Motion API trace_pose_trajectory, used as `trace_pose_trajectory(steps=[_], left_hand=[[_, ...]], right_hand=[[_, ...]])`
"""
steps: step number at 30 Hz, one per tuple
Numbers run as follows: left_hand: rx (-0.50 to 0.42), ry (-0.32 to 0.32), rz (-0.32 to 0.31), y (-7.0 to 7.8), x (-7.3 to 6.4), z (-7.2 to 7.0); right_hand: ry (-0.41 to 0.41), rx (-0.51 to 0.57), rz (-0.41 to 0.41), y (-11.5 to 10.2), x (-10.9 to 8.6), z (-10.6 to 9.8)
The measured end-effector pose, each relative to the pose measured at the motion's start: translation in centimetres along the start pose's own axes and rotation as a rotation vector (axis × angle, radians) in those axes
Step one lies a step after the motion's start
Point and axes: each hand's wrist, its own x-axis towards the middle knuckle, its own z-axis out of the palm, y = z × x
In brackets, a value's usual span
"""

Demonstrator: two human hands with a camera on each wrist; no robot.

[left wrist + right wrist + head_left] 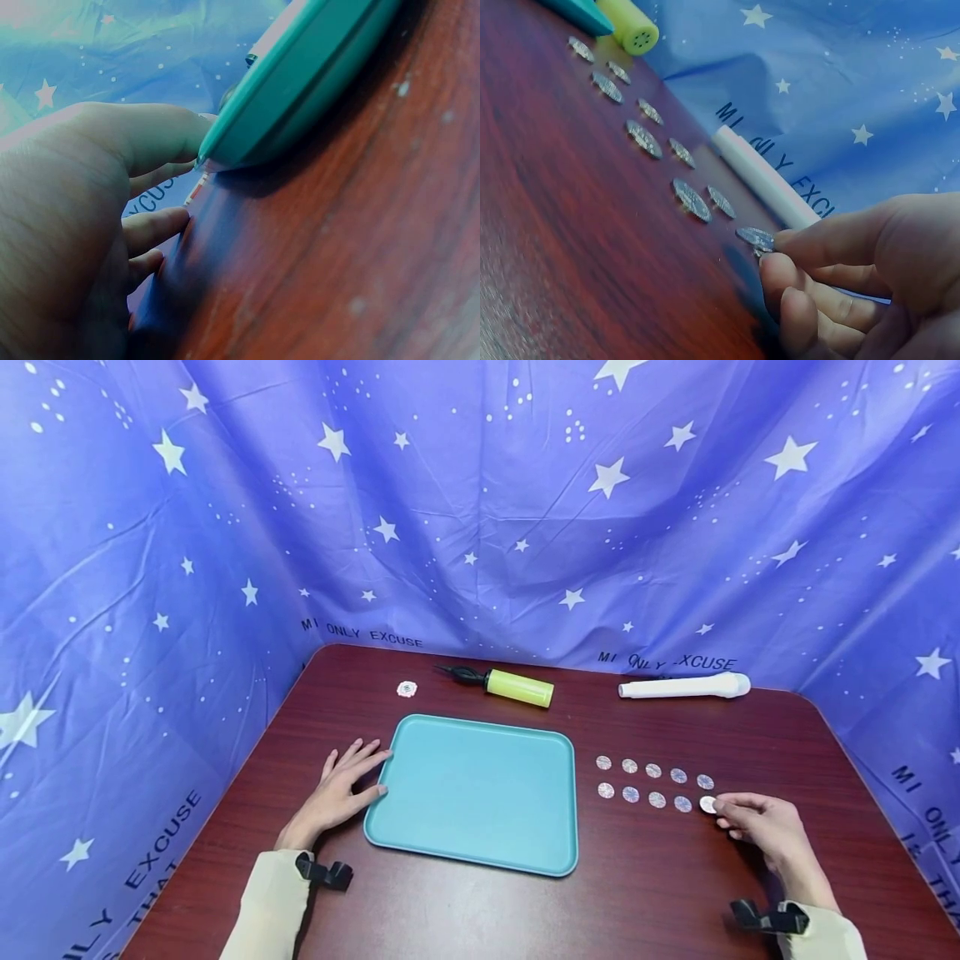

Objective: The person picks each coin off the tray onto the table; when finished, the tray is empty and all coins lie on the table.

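Note:
My right hand [768,827] pinches the edge of a shiny silver coin-like disc [708,805] between thumb and index finger. That disc is at the right end of the nearer of two rows of similar discs [656,800]. Up close in the right wrist view, the pinched disc [756,238] tilts slightly by the fingertips, low over the table. My left hand [341,789] rests with spread fingers at the left rim of a flat teal tray [472,793]. In the left wrist view, the thumb and index finger meet the tray's side [300,82].
Behind the tray lie a yellow-green hand pump [519,687] with a black nozzle and a small white, scalloped piece [407,689]. A white microphone-shaped stick [682,686] lies at the back right. Starry blue cloth [480,510] hangs around the dark red wooden table [480,910].

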Motion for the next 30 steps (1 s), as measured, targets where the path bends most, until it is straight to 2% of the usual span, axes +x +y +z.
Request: trace_pose_trajectory(steps=[9,16,30], left_hand=[[0.008,0.004,0.001,-0.07,0.11,0.03],[0.022,0.011,0.006,0.04,0.03,0.04],[0.029,0.016,0.01,-0.04,0.04,0.14]], right_hand=[[0.036,-0.004,0.001,0.14,0.32,0.18],[0.082,-0.095,-0.004,-0.14,0.13,0.68],[0.088,-0.129,0.024,-0.31,0.16,0.66]])
